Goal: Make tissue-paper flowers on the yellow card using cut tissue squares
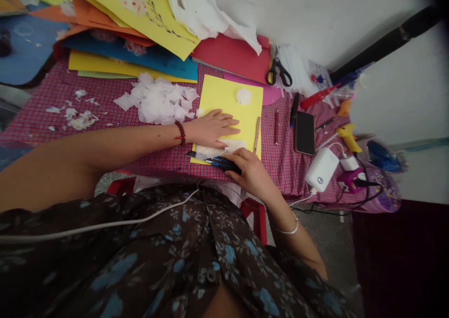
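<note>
On the yellow sheet of paper (224, 91), my left hand (212, 127) lies flat with its fingers apart. Under and beside its thumb is a piece of thin white paper (208, 150) along the sheet's near edge. My right hand (251, 170) is closed around a blue-and-black bladed tool (224, 162); its dark pointed end reaches left over the near edge, and its exact kind is unclear. A round white paper flower (243, 96) sits near the sheet's top right. At the right edge rests a slim tan stick or pen (257, 133).
Left of the sheet are cut white tissue pieces (163, 98) and small scraps (80, 119). Coloured cards (133, 58) are stacked behind. To the right are black scissors (278, 72), a red pencil (276, 126), a phone (305, 133), a white power bank (322, 169) and a yellow glue gun (348, 137).
</note>
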A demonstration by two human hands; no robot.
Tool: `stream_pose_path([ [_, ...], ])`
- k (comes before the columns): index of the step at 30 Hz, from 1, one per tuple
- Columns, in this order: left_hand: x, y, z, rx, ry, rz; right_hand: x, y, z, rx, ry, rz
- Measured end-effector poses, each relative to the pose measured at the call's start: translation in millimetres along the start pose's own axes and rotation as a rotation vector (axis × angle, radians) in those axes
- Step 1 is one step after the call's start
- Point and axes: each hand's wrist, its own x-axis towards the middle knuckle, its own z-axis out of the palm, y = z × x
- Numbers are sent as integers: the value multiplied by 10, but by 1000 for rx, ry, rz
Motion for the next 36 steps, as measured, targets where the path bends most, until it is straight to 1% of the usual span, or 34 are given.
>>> stream_pose_path([
  [3, -3, 7, -13, -2, -8, 2, -18, -49, 18, -12, -11, 9],
  [6, -4, 3, -14, -8, -7, 4, -121, -104, 38, -27, -10, 37],
  [9, -4, -11, -1, -11, -3, 7, -306, -138, 44, -18, 2, 73],
  [13, -3, -23, 16, -11, -6, 16, -617, -128, -21, 94, 39, 126],
  [15, -3, -29, 20, -20, -5, 17, -755, -90, -76, 145, 107, 177],
  [18, -9, -64, 14, -55, 15, 21, -880, 30, -129, 117, 318, 337],
  [20, -23, -95, -11, -99, 69, 36, -899, 157, -125, 44, 449, 481],
  [21, -34, -102, -33, -123, 116, 38, -893, 230, -112, 7, 488, 539],
  [23, -69, -76, -94, -163, 243, 5, -860, 375, -73, -55, 519, 603],
  [25, -122, 28, -170, -180, 340, -79, -813, 489, -32, -104, 532, 636],
  [26, -154, 109, -207, -184, 329, -92, -788, 524, -16, -125, 535, 641],
  [28, -217, 308, -263, -158, 219, -65, -733, 541, -3, -160, 555, 639],
  [30, -262, 509, -281, -68, 131, -45, -671, 495, -14, -170, 579, 624],
  [32, -270, 654, -264, -1, 86, -47, -601, 414, -39, -117, 599, 570],
  [34, -238, 714, -228, 33, 76, -75, -521, 329, -57, -31, 598, 466],
  [36, -179, 691, -196, 4, 90, -139, -435, 263, -56, 29, 579, 376],
])
